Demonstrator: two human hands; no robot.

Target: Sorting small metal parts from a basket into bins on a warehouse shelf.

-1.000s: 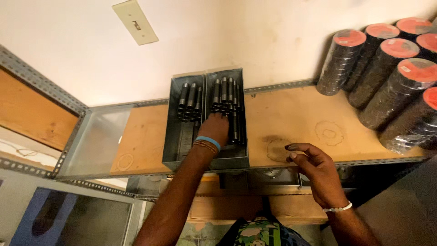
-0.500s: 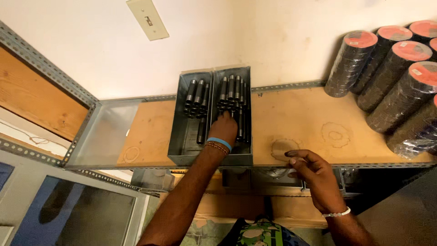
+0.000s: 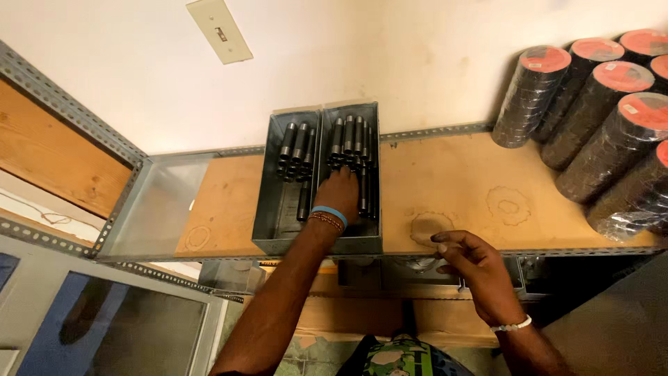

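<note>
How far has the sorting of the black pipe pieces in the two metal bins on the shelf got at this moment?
Done: both grey bins hold black pipe pieces, the right bin more than the left bin. In hand: the left hand reaches into the right bin among the pipe pieces; the right hand rests empty at the shelf edge. Left: cannot tell.

left hand (image 3: 342, 197) is staying inside the right bin (image 3: 350, 182) on the black tubes (image 3: 350, 139) | right hand (image 3: 471, 259) is lifting slightly off the shelf edge (image 3: 557, 252)

Black rolls with red ends (image 3: 605, 118) stacked at right, beige wall switch (image 3: 219, 30), wooden shelf board (image 3: 480, 188)
</note>
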